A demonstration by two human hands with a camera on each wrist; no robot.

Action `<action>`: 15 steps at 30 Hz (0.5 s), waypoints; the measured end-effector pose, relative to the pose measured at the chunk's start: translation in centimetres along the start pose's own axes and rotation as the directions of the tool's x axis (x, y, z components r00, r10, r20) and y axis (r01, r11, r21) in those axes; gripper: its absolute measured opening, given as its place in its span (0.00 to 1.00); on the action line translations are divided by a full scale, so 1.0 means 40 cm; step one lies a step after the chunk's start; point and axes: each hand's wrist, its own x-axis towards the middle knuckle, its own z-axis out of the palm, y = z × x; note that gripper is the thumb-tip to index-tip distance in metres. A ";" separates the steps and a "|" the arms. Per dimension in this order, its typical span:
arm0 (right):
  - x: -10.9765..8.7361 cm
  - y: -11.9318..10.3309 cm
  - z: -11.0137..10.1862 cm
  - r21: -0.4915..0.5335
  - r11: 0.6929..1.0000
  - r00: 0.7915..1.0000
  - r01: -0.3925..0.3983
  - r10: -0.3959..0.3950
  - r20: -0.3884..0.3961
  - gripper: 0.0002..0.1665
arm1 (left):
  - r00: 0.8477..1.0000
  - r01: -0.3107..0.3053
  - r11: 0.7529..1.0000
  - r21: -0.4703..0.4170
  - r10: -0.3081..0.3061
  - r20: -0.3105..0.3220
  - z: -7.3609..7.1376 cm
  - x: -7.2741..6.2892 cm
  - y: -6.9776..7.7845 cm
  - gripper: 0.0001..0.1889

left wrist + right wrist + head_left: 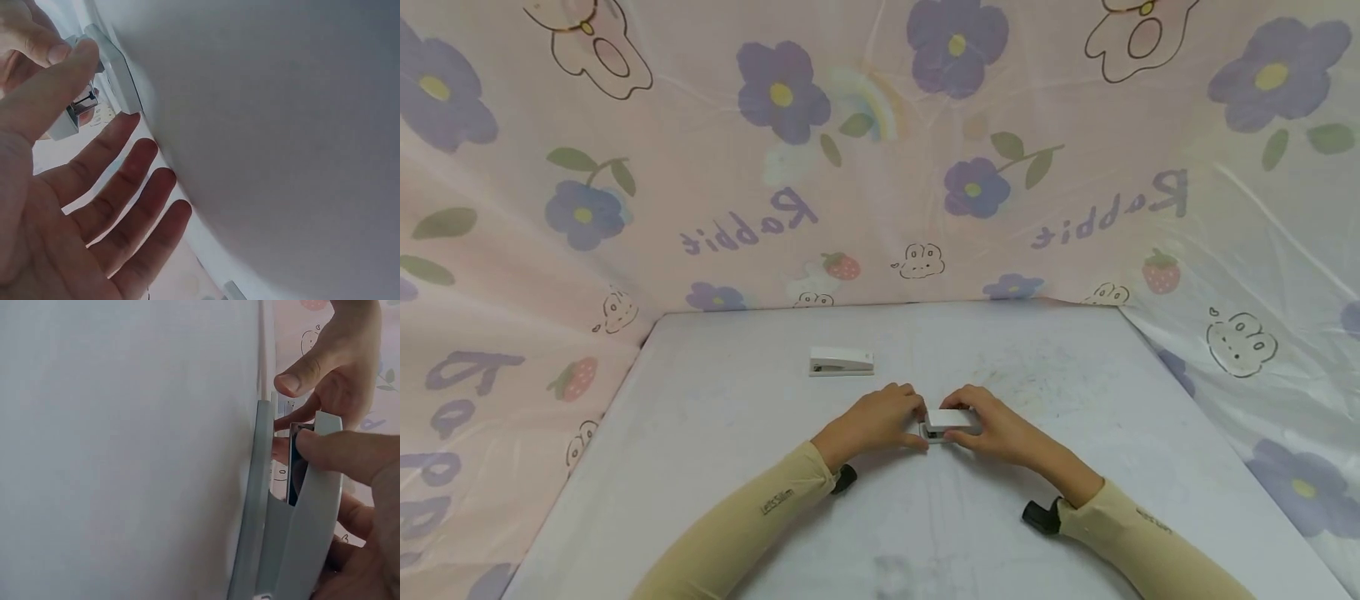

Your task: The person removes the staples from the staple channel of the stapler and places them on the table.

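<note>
On the white bench, right hand grips a boxy white plastic stapler, prob light, stiff, best side-held; left hand looks outstretched.

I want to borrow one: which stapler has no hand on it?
The far stapler, sitting alone beyond the left hand; the near stapler is gripped by the right hand.

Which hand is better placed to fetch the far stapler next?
Probably the left hand: it is nearer the far stapler and appears to grip nothing, while the right hand is occupied holding the near stapler.
</note>
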 end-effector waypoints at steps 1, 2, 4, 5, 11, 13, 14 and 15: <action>0.001 0.000 -0.001 -0.001 1.000 1.000 -0.012 0.012 0.012 0.21 | 1.000 0.000 1.000 0.013 0.000 -0.003 0.000 0.002 0.001 0.22; 0.003 -0.001 -0.001 0.000 1.000 1.000 -0.020 0.020 0.022 0.21 | 1.000 0.002 1.000 0.023 -0.002 -0.005 -0.001 0.004 0.003 0.22; 0.007 -0.003 -0.001 0.000 1.000 0.999 -0.024 0.024 0.033 0.21 | 1.000 0.006 0.999 0.039 -0.005 -0.010 -0.002 0.008 0.005 0.22; 0.009 -0.004 0.000 -0.004 1.000 0.999 -0.022 0.023 0.036 0.20 | 1.000 0.008 0.999 0.047 -0.007 -0.014 -0.002 0.010 0.005 0.23; 0.021 -0.011 0.009 -0.014 1.000 1.000 -0.004 0.004 0.009 0.19 | 1.000 0.015 0.996 0.088 -0.013 -0.018 0.003 0.019 0.005 0.20; 0.022 -0.013 0.011 -0.010 1.000 1.000 -0.003 0.003 -0.005 0.19 | 1.000 0.012 0.995 0.095 -0.011 -0.018 0.003 0.021 0.007 0.20; 0.022 -0.014 0.011 -0.012 1.000 1.000 0.001 -0.001 -0.012 0.19 | 1.000 0.012 0.995 0.098 -0.011 -0.018 0.003 0.021 0.008 0.20; 0.023 -0.015 0.011 -0.015 1.000 1.000 0.004 -0.004 -0.017 0.18 | 1.000 0.013 0.994 0.104 -0.011 -0.019 0.004 0.022 0.008 0.20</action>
